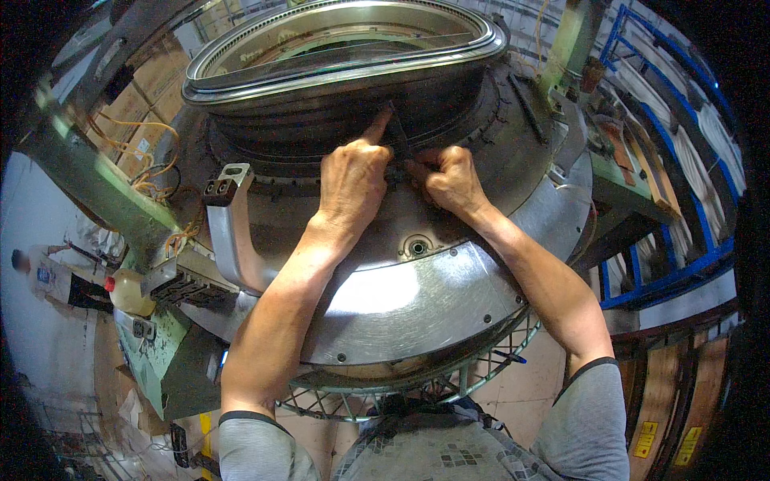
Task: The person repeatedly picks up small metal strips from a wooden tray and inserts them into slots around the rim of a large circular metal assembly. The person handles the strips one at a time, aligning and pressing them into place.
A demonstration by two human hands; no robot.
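Observation:
A dark upright cylinder (297, 128), topped by a shiny metal ring (345, 76), rises from a large round machine ahead of me. My left hand (353, 180) is at its near side, index finger stretched up and the other fingers folded. That fingertip touches the upper end of a thin dark strip (399, 127), which lies against the cylinder. Close by on the right, my right hand (451, 180) is closed, thumb and index finger pinching at the strip's lower end. Exactly how the strip sits between those fingers is hidden.
A curved metal handle-like arm (233, 232) stands left of my left forearm. Polished plates (385, 301) ring the machine. Green posts (104, 180) flank it. At left are a yellowish jug (131, 293) and a person (60, 276); a blue rack (674, 160) stands right.

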